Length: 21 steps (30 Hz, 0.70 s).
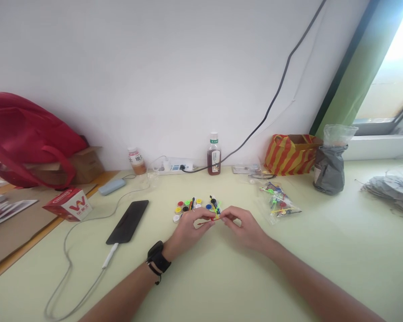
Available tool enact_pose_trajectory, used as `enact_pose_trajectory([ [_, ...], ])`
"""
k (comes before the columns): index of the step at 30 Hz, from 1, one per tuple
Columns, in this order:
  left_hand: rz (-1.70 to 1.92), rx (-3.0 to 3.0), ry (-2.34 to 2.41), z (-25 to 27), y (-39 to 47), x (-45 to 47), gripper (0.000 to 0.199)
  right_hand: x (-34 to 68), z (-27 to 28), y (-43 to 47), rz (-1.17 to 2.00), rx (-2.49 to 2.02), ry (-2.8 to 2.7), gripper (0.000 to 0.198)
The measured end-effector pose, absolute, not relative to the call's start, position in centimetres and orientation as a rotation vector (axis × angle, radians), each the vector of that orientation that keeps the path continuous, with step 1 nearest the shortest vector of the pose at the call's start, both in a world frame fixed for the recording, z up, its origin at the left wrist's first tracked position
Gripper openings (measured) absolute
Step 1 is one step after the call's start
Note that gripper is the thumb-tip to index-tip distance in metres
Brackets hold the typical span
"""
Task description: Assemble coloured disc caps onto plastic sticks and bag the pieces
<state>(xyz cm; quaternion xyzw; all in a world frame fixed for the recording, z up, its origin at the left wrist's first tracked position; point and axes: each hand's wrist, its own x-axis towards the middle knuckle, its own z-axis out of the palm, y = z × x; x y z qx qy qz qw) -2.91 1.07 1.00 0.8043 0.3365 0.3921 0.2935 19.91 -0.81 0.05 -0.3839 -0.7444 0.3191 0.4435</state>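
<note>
Between my two hands, just above the table, is a thin red stick [204, 222] with a pointed left end. My left hand [190, 230], with a black watch on the wrist, pinches it near a small red piece. The fingertips of my right hand [243, 227] are closed on the stick's right end. Right behind my hands lie several small round caps, among them a yellow cap [177, 210] and a white cap [176, 218]. Some thin coloured sticks [215, 203] lie there too, partly hidden by my fingers.
To the right lies a clear bag of coloured parts [278, 200]. A phone [127, 222] on a charging cable and a red-white box [69, 205] are at left. A brown drink bottle [214, 154], a striped bag [290, 154] and a grey bag [329, 170] line the wall.
</note>
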Motion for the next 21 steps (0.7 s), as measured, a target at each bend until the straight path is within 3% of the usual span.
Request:
enact_pose_trajectory([
  [16, 0.976, 1.703, 0.72, 2.01, 0.11, -2.41, 0.02, 19.87, 0.8, -0.94, 1.063, -0.912, -1.659, 0.024],
  [21, 0.937, 1.575, 0.683, 1.52, 0.4, -2.37, 0.021, 20.06, 0.7, -0.68, 0.951, -0.925, -1.598, 0.024],
])
